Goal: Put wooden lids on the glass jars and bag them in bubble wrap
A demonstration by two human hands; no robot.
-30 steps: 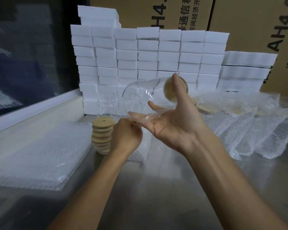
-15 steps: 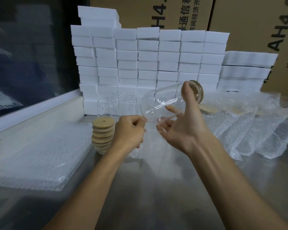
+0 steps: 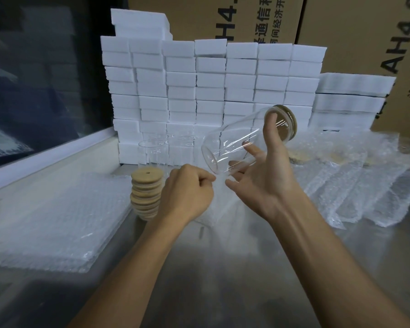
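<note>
The glass jar (image 3: 234,143), wooden lid (image 3: 288,119) on, lies tilted in my right hand (image 3: 265,176), thumb and fingers curled around it above the tabletop (image 3: 223,268). My left hand (image 3: 187,195) is fisted, pinching a bubble-wrap bag (image 3: 213,209). Beside it stands a stack of lids (image 3: 146,192); behind, empty jars (image 3: 153,152).

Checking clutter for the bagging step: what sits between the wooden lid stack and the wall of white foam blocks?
Head view: empty glass jars stand upright between the wooden lid stack and the white foam blocks; at least one is clear, others behind it are hard to count.
</note>
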